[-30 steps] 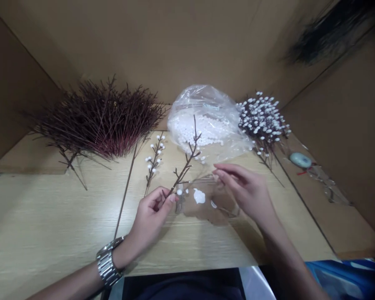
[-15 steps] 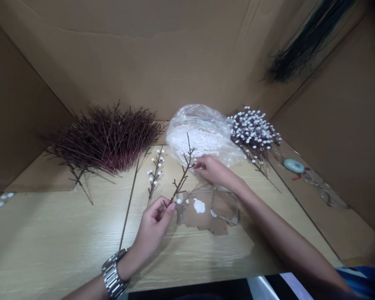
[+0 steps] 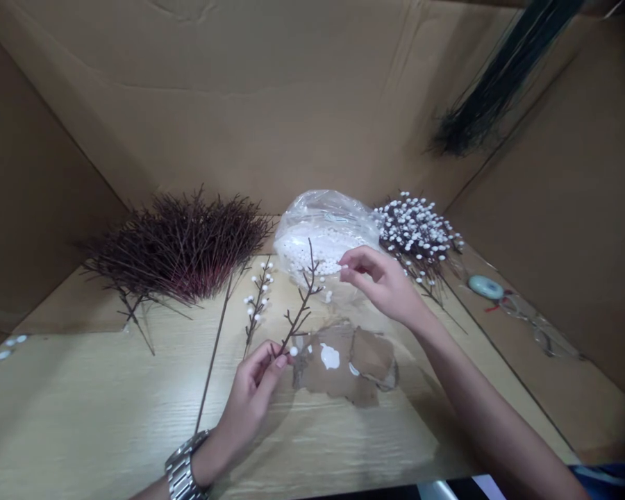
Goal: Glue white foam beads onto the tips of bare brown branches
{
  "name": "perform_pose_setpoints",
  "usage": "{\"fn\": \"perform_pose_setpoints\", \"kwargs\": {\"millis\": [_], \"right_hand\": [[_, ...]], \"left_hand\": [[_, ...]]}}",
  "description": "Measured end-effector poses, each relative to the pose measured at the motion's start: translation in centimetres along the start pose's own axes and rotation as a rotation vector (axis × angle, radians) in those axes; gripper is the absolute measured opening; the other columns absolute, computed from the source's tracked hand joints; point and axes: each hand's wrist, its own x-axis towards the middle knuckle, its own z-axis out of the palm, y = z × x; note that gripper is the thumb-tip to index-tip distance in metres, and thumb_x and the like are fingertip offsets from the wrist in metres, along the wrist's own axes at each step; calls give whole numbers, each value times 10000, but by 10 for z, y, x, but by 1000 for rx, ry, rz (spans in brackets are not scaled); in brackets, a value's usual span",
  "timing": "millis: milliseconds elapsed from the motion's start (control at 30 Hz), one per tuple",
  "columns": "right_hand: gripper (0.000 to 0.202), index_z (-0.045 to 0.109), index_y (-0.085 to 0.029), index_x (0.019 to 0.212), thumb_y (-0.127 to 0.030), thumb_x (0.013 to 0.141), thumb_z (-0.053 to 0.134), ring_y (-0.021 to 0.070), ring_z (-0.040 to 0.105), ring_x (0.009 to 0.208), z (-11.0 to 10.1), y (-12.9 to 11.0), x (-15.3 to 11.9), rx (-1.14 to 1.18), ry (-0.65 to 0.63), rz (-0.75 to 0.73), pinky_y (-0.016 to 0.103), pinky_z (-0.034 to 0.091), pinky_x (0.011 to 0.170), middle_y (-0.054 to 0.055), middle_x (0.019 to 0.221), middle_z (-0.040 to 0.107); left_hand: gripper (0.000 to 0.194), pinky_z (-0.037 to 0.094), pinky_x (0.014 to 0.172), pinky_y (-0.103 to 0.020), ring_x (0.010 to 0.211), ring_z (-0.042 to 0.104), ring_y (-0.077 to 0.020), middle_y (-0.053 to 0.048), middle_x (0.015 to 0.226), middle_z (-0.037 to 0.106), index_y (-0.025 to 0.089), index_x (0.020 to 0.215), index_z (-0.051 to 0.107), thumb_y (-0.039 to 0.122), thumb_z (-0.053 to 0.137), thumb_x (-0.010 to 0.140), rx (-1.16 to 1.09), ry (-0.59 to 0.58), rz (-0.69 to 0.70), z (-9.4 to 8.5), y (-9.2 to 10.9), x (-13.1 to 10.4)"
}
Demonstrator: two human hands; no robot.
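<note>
My left hand (image 3: 255, 385) pinches the lower end of a brown branched twig (image 3: 303, 305), which points up and away; one white bead (image 3: 294, 352) sits near its base by my fingertips. My right hand (image 3: 375, 278) is raised just in front of a clear plastic bag (image 3: 328, 208) of small white beads, thumb and forefinger pinched on what looks like a tiny white bead (image 3: 342, 267). Below the hands lies a torn cardboard piece (image 3: 367, 392) with white glue (image 3: 330, 356) on it. A twig with several white beads (image 3: 259, 298) rests left of the held twig.
A big heap of bare brown twigs (image 3: 182, 243) lies at the left, and a beaded bunch (image 3: 417, 226) at the right. Eyeglasses (image 3: 531, 319) and a teal oval object (image 3: 485, 287) are at the far right. Cardboard walls (image 3: 239, 125) surround the table. Dark strands (image 3: 500, 83) hang upper right.
My right hand has moved right, away from the twig, its fingertips now at the front of the bag. The view has tilted up slightly. My left hand still holds the twig.
</note>
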Motion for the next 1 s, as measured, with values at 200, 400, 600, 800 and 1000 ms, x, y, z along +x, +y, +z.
{"fn": "perform_pose_setpoints", "kwargs": {"millis": [200,400,600,800,1000], "right_hand": [[220,744,-201,943,-404,896,675,148,594,728,-8,-24,21,79,-66,4,299,439,669,18,852,714],[234,703,-182,830,-396,917,670,115,520,656,-6,-46,36,-72,-199,-77,277,380,612,-16,741,646],[187,715,-189,836,-355,919,686,137,571,726,-7,-50,31,-30,-125,-158,289,421,665,0,809,687],[104,762,-225,889,-324,899,734,157,647,817,-6,-40,25,107,31,-205,309,477,734,8,895,750],[31,787,-243,865,-252,867,757,143,679,815,3,-40,22,227,124,-189,287,523,737,-6,873,777]], "left_hand": [[273,239,488,-230,546,284,-110,28,709,524,187,921,604,438,542,1007,-8,-35,18,-3,-7,-1],[353,219,494,-251,580,325,-128,-5,725,570,182,891,600,489,485,1024,80,-27,-9,0,-5,-2],[462,213,474,-243,551,312,-118,37,641,429,159,859,655,563,485,1007,45,-3,-33,3,3,-1],[410,201,443,-184,520,249,-84,75,643,343,167,974,687,563,582,967,-141,-57,-78,-1,5,2],[363,275,392,-164,457,273,-75,97,555,366,171,968,681,526,704,900,-207,-10,-78,1,2,7]]}}
